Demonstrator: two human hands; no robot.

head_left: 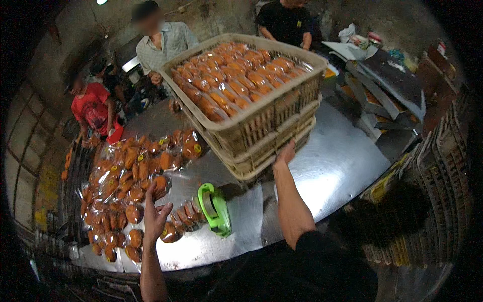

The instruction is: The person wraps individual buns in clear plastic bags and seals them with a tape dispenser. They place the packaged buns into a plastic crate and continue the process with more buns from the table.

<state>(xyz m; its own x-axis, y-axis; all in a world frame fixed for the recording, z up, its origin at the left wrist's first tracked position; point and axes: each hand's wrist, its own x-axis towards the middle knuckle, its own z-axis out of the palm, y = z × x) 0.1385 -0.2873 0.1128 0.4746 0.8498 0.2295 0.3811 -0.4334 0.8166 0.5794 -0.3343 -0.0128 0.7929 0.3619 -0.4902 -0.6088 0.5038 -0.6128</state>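
Steady the crates (269,118) two-handed: the right hand (286,153) touches their near side, grip unclear; the left hand (157,216), open and empty left of them, should help.

The space was backed by a rough, stained grey-brown wall (221,20), and on the left a pale panelled surface (21,196) was crossed by dark lines. The middle was occupied by a broad, shiny silver metal table (347,151), by which white glare was reflected. A small white light (101,1) was set high up, with the surroundings left dim.
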